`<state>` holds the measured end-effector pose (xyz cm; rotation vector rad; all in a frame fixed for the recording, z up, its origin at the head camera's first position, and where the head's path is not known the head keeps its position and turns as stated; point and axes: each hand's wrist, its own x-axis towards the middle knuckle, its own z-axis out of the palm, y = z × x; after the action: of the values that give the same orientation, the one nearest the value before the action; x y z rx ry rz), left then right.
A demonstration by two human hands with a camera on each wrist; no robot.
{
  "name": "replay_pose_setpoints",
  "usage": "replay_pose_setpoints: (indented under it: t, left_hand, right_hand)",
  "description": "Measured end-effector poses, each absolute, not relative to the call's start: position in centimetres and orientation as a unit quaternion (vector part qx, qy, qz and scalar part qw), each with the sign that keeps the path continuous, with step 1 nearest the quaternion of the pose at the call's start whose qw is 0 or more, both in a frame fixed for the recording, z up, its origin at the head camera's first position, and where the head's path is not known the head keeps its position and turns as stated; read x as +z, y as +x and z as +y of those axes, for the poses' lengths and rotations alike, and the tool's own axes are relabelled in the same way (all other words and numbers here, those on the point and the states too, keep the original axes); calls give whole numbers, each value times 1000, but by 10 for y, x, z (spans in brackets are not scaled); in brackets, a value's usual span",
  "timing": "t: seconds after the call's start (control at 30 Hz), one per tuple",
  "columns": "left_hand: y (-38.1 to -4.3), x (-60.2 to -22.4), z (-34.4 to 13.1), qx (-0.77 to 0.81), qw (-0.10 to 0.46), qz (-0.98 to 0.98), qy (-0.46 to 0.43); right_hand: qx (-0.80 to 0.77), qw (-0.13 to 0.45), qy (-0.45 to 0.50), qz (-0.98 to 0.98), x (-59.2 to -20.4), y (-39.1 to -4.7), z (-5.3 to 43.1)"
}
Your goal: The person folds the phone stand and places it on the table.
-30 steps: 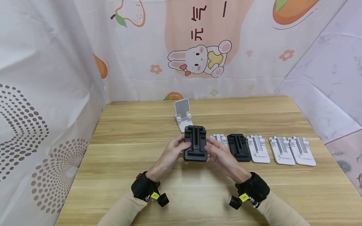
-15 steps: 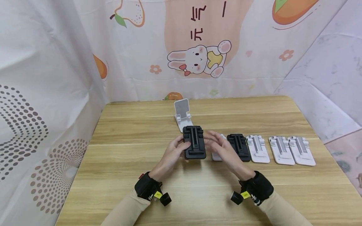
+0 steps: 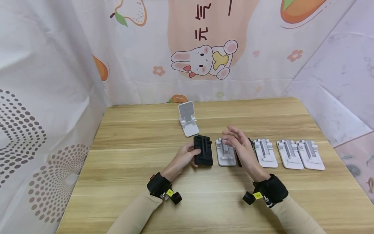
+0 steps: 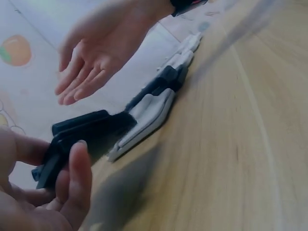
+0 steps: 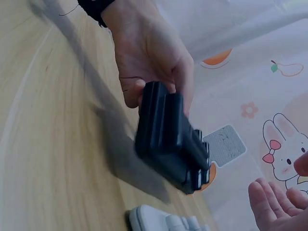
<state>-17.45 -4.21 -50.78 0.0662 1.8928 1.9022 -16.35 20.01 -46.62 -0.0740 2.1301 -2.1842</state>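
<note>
A folded black phone stand is held up off the table in my left hand, thumb on its face and fingers behind. Its shadow falls on the wood in both wrist views. My right hand hovers with loosely extended fingers, holding nothing, over a folded white phone stand and a second black phone stand. That second black one is mostly covered by the right hand in the head view.
An unfolded white phone stand stands at the back of the wooden table. Several folded white stands, such as the far right one, lie in a row to the right. A printed curtain hangs behind the table.
My right hand has let go of the black phone stand and moved right, over the row. My left hand has shifted slightly right and turned the stand a little.
</note>
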Motion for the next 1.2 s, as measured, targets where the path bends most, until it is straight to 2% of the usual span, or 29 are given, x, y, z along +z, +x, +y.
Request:
replay_pose_setpoints:
  t: [0.17, 0.37, 0.83, 1.07, 1.2]
  left_hand:
    - [-176, -513, -36, 676, 247, 693, 29]
    - [-177, -516, -34, 671, 226, 706, 20]
    - [-180, -503, -48, 484, 64, 869, 82]
    - [-229, -482, -70, 516, -36, 856, 10]
    - [-266, -472, -85, 528, -60, 847, 1]
  right_hand:
    - [-718, 46, -22, 694, -471, -163, 200]
    - [-715, 45, -28, 697, -475, -162, 200]
    - [-699, 65, -40, 711, -479, -154, 199]
    - [-701, 57, -60, 708, -482, -152, 197]
    - [-697, 57, -76, 711, -486, -150, 193]
